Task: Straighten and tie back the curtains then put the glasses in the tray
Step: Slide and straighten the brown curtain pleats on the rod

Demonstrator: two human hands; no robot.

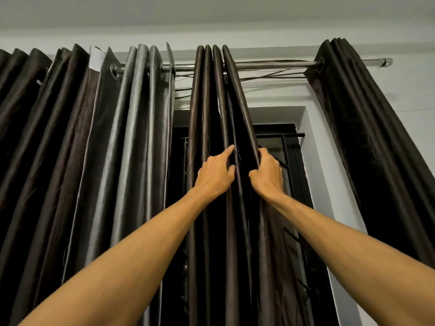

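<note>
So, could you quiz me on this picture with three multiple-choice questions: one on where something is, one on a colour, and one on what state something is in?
1. Where are the left hand and the right hand?
A. on the middle curtain
B. on a glass
C. on a tray

2. What colour is the curtain rod?
A. white
B. shiny silver
C. red

3. What is the right hand doing?
A. hanging free
B. held flat and open
C. gripping a fold of cloth

Answers:
1 A: both hands are on the folds of the middle curtain.
2 B: bare metal gleams between the bunches of cloth.
3 C: its fingers curl round the edge of a fold.
</note>
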